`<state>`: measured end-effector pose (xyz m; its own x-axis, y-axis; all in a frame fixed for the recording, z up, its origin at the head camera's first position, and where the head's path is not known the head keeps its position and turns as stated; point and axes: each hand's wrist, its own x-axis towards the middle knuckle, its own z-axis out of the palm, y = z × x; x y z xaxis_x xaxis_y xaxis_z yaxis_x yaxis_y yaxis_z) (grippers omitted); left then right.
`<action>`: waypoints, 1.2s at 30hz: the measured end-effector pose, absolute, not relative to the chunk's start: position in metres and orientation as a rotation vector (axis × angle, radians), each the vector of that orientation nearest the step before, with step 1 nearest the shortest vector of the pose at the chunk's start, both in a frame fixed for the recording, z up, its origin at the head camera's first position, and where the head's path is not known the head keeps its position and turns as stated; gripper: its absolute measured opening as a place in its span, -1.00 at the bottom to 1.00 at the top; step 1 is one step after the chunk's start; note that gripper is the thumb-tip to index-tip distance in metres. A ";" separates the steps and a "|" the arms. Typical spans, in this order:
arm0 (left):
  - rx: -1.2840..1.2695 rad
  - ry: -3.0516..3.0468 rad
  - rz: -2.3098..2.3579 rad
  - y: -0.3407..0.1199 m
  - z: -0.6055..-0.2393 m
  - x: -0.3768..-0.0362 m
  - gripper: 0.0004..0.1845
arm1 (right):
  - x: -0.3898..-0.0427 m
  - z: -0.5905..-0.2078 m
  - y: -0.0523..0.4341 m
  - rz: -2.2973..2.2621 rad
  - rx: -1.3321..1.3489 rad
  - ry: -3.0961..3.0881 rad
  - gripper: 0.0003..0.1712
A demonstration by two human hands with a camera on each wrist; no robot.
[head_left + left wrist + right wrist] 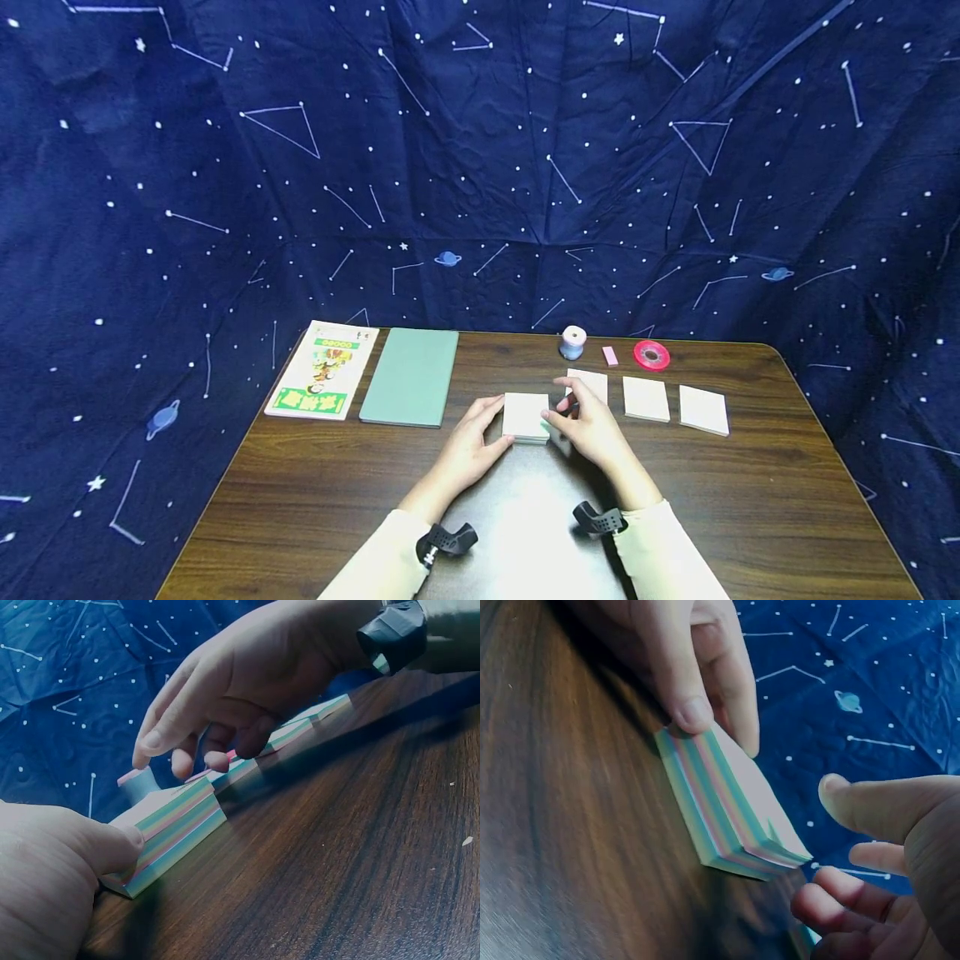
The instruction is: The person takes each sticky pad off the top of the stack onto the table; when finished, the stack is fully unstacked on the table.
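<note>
A stack of square note pads (526, 417) lies mid-table, white on top with green, yellow, pink and blue striped sides. My left hand (468, 442) grips its left end, the thumb on the near side and a finger on the far side. At the stack's right end, a greenish paper corner (775, 834) sticks up slightly, as the right wrist view shows. My right hand (591, 425) hovers just past that end, fingers loosely bent and thumb apart from them, with nothing held. In the left wrist view, the right hand (240, 690) is above the table, clear of the stack.
Three more white-topped pads stand in a row to the right, one partly behind my right hand, then a middle pad (646, 399) and an end pad (703, 409). Behind them are a spool (573, 342), a pink eraser-like block (610, 356) and a red ring (652, 355). Leftward lie a green notebook (411, 377) and a booklet (324, 371).
</note>
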<state>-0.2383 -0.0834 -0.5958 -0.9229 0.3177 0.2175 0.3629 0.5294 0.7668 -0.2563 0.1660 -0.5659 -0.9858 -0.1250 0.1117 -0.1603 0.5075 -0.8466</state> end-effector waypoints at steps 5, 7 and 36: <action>-0.609 -2.692 -1.379 -0.083 -0.596 -0.239 -0.27 | -0.257 -0.574 0.159 1.596 0.251 -2.706 -0.17; -0.609 -2.692 -1.382 -0.083 -0.597 -0.239 -0.27 | -0.257 -0.579 0.157 1.621 0.245 -2.701 -0.14; -0.645 -2.714 -1.320 -0.084 -0.597 -0.241 -0.24 | -0.255 -0.601 0.163 1.973 0.377 -2.512 -0.14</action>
<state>-0.2412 -0.0841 -0.5975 -0.9113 0.3436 0.2270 0.3907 0.5470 0.7404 -0.2552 0.1629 -0.6012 -0.9697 -0.2288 0.0852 -0.1371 0.2211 -0.9656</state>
